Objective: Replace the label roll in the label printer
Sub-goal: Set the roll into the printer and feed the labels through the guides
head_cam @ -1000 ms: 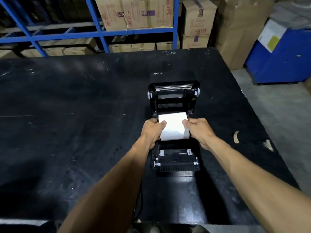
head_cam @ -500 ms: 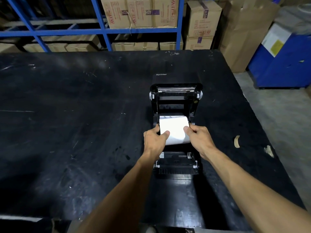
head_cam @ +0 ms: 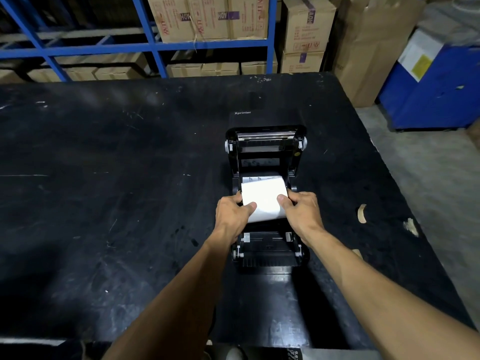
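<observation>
A white paper label roll (head_cam: 262,200) sits at the open bay of a black plastic label printer (head_cam: 267,257). The person's left hand (head_cam: 232,214) and right hand (head_cam: 301,213) grip its ends, thumbs curled over the top. The printer stands right of centre on a scuffed black table (head_cam: 104,183); tan scraps (head_cam: 361,213) lie near the right edge.

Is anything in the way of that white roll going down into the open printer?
Nothing visible. The lid is swung up and back, and the left hand and right hand hold the label roll by its ends right over the open printer. What lies directly under the roll is hidden.
</observation>
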A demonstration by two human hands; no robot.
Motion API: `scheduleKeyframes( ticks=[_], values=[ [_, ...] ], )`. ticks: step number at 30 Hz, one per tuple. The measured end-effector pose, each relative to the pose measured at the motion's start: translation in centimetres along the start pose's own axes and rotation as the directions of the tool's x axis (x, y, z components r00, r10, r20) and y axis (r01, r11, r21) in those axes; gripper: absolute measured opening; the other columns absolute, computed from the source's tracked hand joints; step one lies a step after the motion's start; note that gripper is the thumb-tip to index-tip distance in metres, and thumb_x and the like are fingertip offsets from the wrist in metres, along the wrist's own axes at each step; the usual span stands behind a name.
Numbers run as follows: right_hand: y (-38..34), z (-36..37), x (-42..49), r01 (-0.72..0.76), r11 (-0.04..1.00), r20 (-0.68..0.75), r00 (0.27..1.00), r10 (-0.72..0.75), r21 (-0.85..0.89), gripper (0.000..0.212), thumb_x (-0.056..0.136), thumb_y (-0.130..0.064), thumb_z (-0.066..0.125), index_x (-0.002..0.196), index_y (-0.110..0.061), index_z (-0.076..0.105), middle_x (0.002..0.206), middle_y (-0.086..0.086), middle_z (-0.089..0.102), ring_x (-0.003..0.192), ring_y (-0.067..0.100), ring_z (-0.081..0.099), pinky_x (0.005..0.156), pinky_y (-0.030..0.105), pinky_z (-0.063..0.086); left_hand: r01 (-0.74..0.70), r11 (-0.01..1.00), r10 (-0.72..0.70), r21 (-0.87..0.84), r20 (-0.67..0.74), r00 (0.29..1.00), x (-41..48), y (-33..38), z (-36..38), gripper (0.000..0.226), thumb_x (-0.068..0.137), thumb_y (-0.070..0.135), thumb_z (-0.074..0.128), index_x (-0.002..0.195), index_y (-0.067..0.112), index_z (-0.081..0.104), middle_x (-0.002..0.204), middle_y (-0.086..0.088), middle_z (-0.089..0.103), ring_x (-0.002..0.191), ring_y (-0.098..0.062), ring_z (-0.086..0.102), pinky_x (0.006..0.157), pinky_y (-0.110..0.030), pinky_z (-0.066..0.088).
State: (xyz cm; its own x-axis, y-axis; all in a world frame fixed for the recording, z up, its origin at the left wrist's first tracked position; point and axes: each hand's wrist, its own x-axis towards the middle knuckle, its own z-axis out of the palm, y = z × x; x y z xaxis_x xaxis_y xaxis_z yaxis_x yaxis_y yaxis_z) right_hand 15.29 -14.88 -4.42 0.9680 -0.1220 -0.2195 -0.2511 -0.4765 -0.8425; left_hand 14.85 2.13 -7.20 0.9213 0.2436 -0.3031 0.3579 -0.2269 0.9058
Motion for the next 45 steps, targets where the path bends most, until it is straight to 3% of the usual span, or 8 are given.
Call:
scheduleKeyframes(
  ticks=[6, 16, 23, 28, 33, 35, 39, 45],
  values=[
    [-0.1, 0.2, -0.3, -0.002, 1.0, -0.055, 0.998, 0.002, 0.005, 0.043, 0.097, -0.027, 0.064, 0.134, -0.006, 0.063, 0.135, 0.009, 0.047, 0.12, 0.016, 0.047, 0.107, 0.018, 0.029, 0.03, 0.999, -0.029, -0.034, 0.034, 0.999, 0.6, -0.3, -0.5, 0.045, 0.076, 0.02, 0.073, 0.119, 0.007, 0.074, 0.106, -0.001, 0.079, 0.098, -0.025, 0.075, 0.093, -0.044, 0.06],
    [-0.3, 0.6, -0.5, 0.0, 1.0, -0.081, 0.997, -0.002, -0.025, 0.04, 0.094, -0.032, 0.067, 0.126, -0.01, 0.07, 0.128, 0.011, 0.065, 0.121, 0.025, 0.059, 0.109, 0.037, 0.045, 0.068, 0.995, -0.061, -0.074, 0.089, 0.994, 0.9, -0.2, -0.9, 0.044, 0.07, 0.026, 0.075, 0.113, 0.016, 0.076, 0.101, 0.004, 0.081, 0.1, -0.022, 0.075, 0.096, -0.044, 0.058],
    [-0.9, 0.4, -1.3, -0.008, 1.0, -0.098, 0.995, 0.006, -0.017, 0.039, 0.095, -0.027, 0.067, 0.128, -0.006, 0.068, 0.131, 0.01, 0.068, 0.121, 0.024, 0.062, 0.108, 0.032, 0.046, 0.048, 0.998, -0.043, -0.045, 0.105, 0.993, 0.7, 0.2, -1.3, 0.041, 0.074, 0.023, 0.074, 0.113, 0.014, 0.077, 0.101, 0.002, 0.081, 0.099, -0.022, 0.076, 0.095, -0.044, 0.059],
    [-1.2, 0.3, -1.3, -0.031, 0.999, -0.091, 0.995, 0.029, -0.029, 0.029, 0.097, -0.024, 0.065, 0.116, -0.005, 0.075, 0.111, 0.011, 0.075, 0.095, 0.024, 0.067, 0.083, 0.02, 0.047, 0.054, 0.998, -0.051, -0.024, 0.119, 0.992, 0.6, 0.5, -1.4, 0.041, 0.075, 0.022, 0.075, 0.114, 0.012, 0.077, 0.103, 0.001, 0.081, 0.099, -0.022, 0.076, 0.095, -0.044, 0.059],
    [-1.0, 0.5, -1.7, -0.134, 0.991, -0.083, 0.988, 0.132, -0.029, 0.045, 0.097, -0.031, 0.064, 0.135, -0.008, 0.062, 0.14, 0.016, 0.033, 0.105, 0.028, 0.055, 0.1, 0.017, 0.03, 0.002, 0.994, -0.008, 0.112, 0.053, 0.999, -0.2, 1.3, -1.0, 0.033, 0.087, 0.012, 0.075, 0.119, 0.008, 0.075, 0.108, -0.005, 0.079, 0.099, -0.024, 0.074, 0.093, -0.038, 0.059],
    [-1.0, 0.3, -1.8, -0.096, 0.991, -0.087, 0.992, 0.088, -0.09, 0.054, 0.095, -0.032, 0.066, 0.145, -0.014, 0.052, 0.141, 0.014, 0.032, 0.115, 0.032, 0.055, 0.104, 0.02, 0.032, -0.02, 0.98, 0.021, 0.196, -0.004, 1.0, -0.7, 1.8, -1.0, 0.048, 0.085, 0.017, 0.077, 0.131, 0.007, 0.068, 0.123, -0.009, 0.072, 0.114, -0.024, 0.067, 0.102, -0.037, 0.054],
    [-1.4, -0.9, -0.8, 0.125, 0.914, -0.026, 0.989, -0.146, -0.385, 0.06, 0.091, -0.031, 0.072, 0.146, -0.026, 0.05, 0.149, 0.01, 0.033, 0.131, 0.034, 0.041, 0.109, 0.043, 0.042, -0.207, 0.838, 0.226, 0.505, 0.024, 0.974, -1.3, 3.2, -1.8, 0.079, 0.083, 0.023, 0.081, 0.152, 0.01, 0.044, 0.145, -0.007, 0.045, 0.137, -0.024, 0.043, 0.114, -0.032, 0.039],
    [-2.5, -2.1, 0.4, 0.434, 0.688, 0.268, 0.901, -0.342, -0.582, 0.043, 0.09, -0.022, 0.072, 0.13, -0.008, 0.064, 0.142, 0.007, 0.059, 0.142, 0.027, 0.033, 0.118, 0.03, 0.022, -0.421, 0.573, 0.286, 0.703, 0.31, 0.907, -1.0, 5.1, -2.7, 0.059, 0.084, 0.025, 0.078, 0.139, 0.018, 0.056, 0.146, -0.002, 0.056, 0.137, -0.021, 0.048, 0.126, -0.047, 0.016]
  ],
)
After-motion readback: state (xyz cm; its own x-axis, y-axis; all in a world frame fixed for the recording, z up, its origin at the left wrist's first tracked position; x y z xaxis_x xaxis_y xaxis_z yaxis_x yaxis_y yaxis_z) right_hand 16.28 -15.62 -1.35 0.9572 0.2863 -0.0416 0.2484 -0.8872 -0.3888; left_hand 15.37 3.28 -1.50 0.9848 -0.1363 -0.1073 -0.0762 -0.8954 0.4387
